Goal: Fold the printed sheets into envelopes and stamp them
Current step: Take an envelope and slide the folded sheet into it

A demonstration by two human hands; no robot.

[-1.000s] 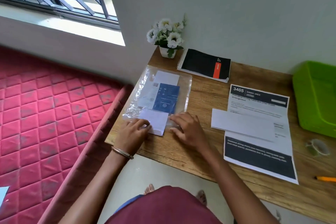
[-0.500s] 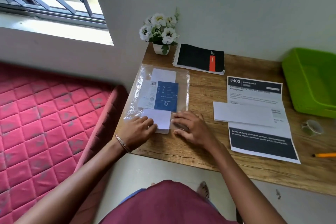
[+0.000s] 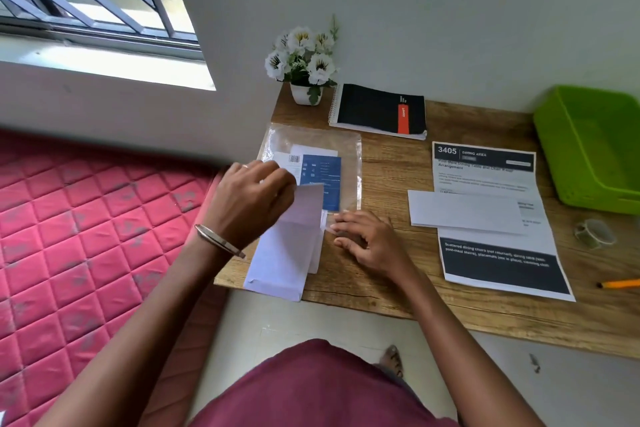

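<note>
Change: since a second ago, a white envelope (image 3: 284, 246) has slid out of the clear packet (image 3: 313, 166) toward the desk (image 3: 381, 291) edge.
Left hand (image 3: 247, 201): pinches the envelope's top, centre frame.
Right hand (image 3: 367, 239): flat, fingers spread, pressing the packet's mouth.
Printed sheet (image 3: 498, 218): right of centre, a folded sheet (image 3: 464, 211) lying across it.

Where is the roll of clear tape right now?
In the head view, the roll of tape lies on the wooden table at the far right, just in front of the green tray, right of the printed sheet and above the orange pencil.
</note>
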